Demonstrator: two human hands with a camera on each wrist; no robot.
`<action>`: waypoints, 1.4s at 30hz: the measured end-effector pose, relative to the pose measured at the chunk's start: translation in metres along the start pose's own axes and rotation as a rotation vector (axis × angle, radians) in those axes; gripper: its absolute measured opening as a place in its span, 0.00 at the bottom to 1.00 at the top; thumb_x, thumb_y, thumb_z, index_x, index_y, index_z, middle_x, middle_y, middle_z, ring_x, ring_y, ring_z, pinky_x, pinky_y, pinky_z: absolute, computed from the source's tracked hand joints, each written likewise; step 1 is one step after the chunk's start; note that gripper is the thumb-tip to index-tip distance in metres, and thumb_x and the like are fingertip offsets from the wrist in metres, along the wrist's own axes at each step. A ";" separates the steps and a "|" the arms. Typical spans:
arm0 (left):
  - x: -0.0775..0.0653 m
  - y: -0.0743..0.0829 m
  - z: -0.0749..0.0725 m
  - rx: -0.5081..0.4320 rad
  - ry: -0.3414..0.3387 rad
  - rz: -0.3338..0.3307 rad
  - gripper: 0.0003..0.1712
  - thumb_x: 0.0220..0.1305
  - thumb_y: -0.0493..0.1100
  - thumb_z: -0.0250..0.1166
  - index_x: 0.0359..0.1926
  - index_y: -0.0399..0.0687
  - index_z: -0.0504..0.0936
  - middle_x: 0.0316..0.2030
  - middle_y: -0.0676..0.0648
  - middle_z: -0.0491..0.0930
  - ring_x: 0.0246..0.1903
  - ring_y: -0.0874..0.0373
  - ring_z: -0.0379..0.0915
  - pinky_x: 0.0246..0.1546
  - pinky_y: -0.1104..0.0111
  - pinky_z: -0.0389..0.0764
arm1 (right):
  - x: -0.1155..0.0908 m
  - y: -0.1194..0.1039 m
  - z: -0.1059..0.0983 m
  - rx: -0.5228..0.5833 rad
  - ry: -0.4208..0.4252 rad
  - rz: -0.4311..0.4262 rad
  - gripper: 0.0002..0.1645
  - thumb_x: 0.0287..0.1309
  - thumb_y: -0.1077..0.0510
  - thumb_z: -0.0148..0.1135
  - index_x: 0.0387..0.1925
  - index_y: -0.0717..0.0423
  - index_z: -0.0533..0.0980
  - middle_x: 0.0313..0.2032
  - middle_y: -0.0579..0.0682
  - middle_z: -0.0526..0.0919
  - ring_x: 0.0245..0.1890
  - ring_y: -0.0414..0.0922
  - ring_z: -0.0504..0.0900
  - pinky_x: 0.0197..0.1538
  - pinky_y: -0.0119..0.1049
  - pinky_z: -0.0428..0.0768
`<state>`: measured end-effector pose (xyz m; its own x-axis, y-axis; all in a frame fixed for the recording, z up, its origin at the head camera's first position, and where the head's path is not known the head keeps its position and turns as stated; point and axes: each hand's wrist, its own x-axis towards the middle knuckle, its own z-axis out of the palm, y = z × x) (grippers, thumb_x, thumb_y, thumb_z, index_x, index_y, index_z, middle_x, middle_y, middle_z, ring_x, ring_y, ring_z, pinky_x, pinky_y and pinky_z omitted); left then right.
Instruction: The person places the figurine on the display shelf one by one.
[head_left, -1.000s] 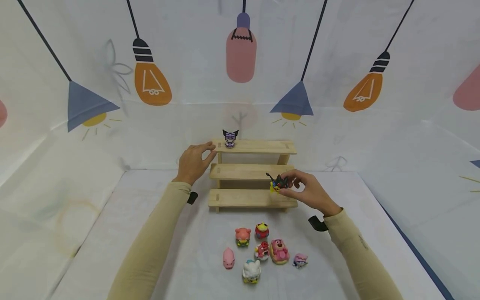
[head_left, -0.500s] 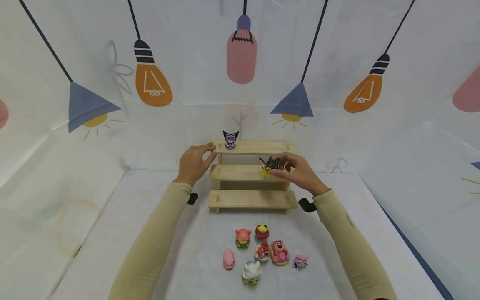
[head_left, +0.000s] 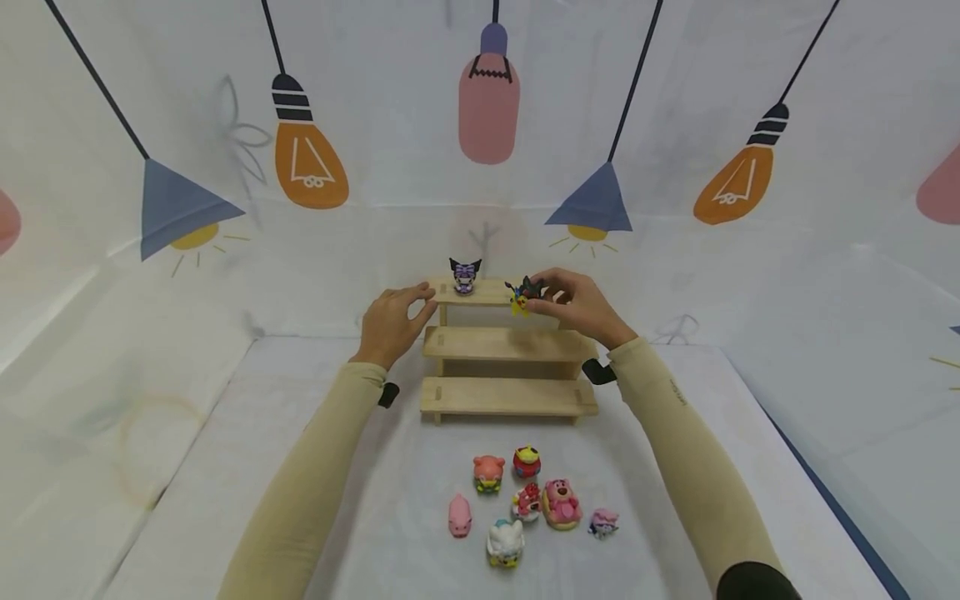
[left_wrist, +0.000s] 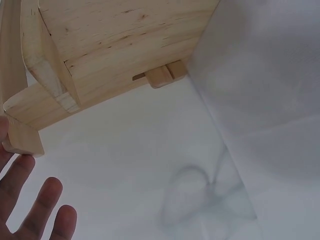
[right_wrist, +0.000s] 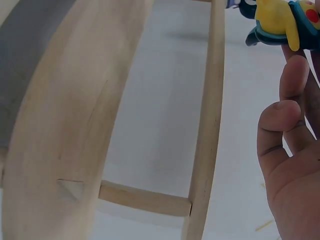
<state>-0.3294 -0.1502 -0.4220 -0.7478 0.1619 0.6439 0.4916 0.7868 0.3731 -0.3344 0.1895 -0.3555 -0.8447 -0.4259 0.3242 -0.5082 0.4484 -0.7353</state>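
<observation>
My right hand pinches a small yellow toy figurine with a dark pointed hood, at the right part of the top shelf. In the right wrist view the figurine's yellow body and dark blue-green cape show at the upper right, above the fingertips. My left hand has its thumb and forefinger at the left end of that shelf. A fingertip touches the wooden end in the left wrist view, the other fingers spread loosely. A black-and-purple figurine stands on the top shelf's left part.
Below the top shelf, the wooden stand has a middle step and a bottom step. Several figurines, among them a pink pig, a white one and a pink bear, stand on the white table. A printed cloth wall rises behind.
My right hand has carried the yellow figurine up and to the left, from in front of the lower steps to the top shelf. The left hand has stayed at the shelf's end.
</observation>
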 end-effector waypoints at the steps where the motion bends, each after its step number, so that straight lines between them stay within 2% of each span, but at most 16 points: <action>1: 0.000 0.000 0.000 0.000 0.001 0.000 0.18 0.68 0.52 0.69 0.54 0.50 0.88 0.58 0.51 0.82 0.52 0.43 0.81 0.48 0.48 0.82 | 0.004 0.000 0.000 -0.001 -0.008 0.001 0.23 0.61 0.48 0.73 0.56 0.47 0.81 0.46 0.47 0.84 0.41 0.46 0.80 0.44 0.41 0.79; 6: 0.000 0.000 0.001 -0.005 0.013 0.003 0.18 0.69 0.52 0.68 0.54 0.50 0.88 0.58 0.50 0.83 0.52 0.43 0.81 0.47 0.48 0.82 | 0.019 0.002 0.002 0.002 -0.030 0.018 0.25 0.61 0.44 0.72 0.56 0.46 0.81 0.48 0.46 0.84 0.42 0.47 0.80 0.45 0.44 0.79; 12: 0.000 0.001 0.002 -0.010 0.010 0.004 0.18 0.69 0.52 0.68 0.54 0.50 0.87 0.58 0.52 0.83 0.51 0.44 0.81 0.47 0.49 0.82 | 0.028 0.006 0.001 0.008 0.002 0.056 0.26 0.60 0.44 0.73 0.57 0.47 0.80 0.46 0.49 0.83 0.42 0.49 0.81 0.44 0.46 0.78; 22: 0.001 0.000 0.003 0.000 0.030 0.012 0.18 0.69 0.52 0.69 0.54 0.49 0.87 0.57 0.52 0.83 0.50 0.44 0.82 0.45 0.50 0.82 | 0.042 0.008 0.005 0.014 -0.021 0.116 0.28 0.61 0.44 0.72 0.59 0.48 0.78 0.47 0.52 0.82 0.43 0.50 0.79 0.44 0.45 0.76; 31: 0.000 -0.001 0.005 0.001 0.033 0.007 0.18 0.70 0.53 0.67 0.54 0.50 0.87 0.58 0.51 0.83 0.50 0.44 0.82 0.44 0.51 0.83 | 0.045 0.009 0.011 0.049 -0.047 0.130 0.27 0.63 0.46 0.70 0.61 0.50 0.77 0.50 0.51 0.82 0.42 0.51 0.78 0.40 0.43 0.76; 42: -0.002 0.000 0.003 0.008 0.043 0.021 0.18 0.69 0.52 0.68 0.53 0.49 0.88 0.57 0.50 0.83 0.50 0.43 0.82 0.44 0.50 0.83 | 0.041 0.012 0.015 0.085 -0.021 0.141 0.26 0.63 0.45 0.71 0.59 0.50 0.79 0.52 0.50 0.82 0.44 0.51 0.78 0.46 0.46 0.77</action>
<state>-0.3292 -0.1485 -0.4249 -0.7173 0.1526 0.6798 0.5031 0.7884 0.3538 -0.3730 0.1653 -0.3601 -0.9028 -0.3796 0.2023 -0.3677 0.4369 -0.8210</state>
